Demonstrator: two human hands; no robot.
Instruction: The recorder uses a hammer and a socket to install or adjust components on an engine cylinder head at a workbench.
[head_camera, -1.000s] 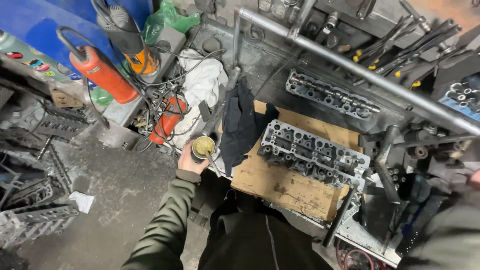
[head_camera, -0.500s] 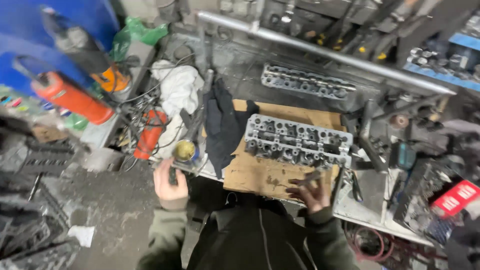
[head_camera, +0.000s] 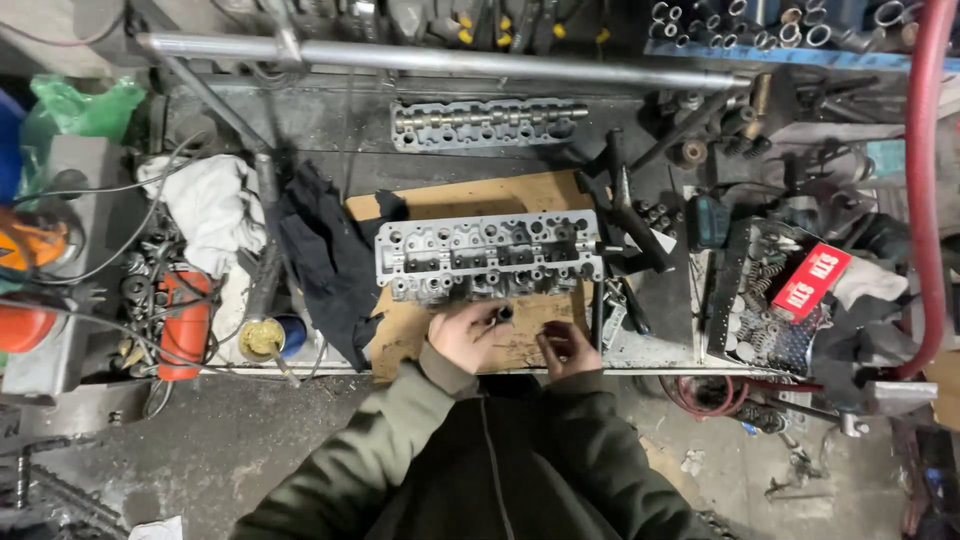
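Note:
A grey metal cylinder head (head_camera: 490, 255) lies on a sheet of cardboard (head_camera: 455, 205) on the workbench. My left hand (head_camera: 462, 338) is just in front of its near edge, with the fingers pinched on a small dark cylindrical part (head_camera: 501, 313). Close beside it to the right, my right hand (head_camera: 568, 348) rests on the cardboard with the fingers curled. Whether it holds anything is hidden. A small round tin of yellowish paste (head_camera: 262, 338) stands at the bench's front edge, far to the left of both hands.
A black rag (head_camera: 330, 262) lies left of the cylinder head, a white cloth (head_camera: 205, 205) further left. A second long engine casting (head_camera: 490, 122) lies behind, under a metal bar (head_camera: 440, 58). On the right are a perforated tray (head_camera: 745, 330) of springs, a red box (head_camera: 812, 280) and a red hose (head_camera: 920, 180).
My left hand has left the tin of paste and moved right to the front of the cylinder head. My right hand has come in beside it. The view has swung right.

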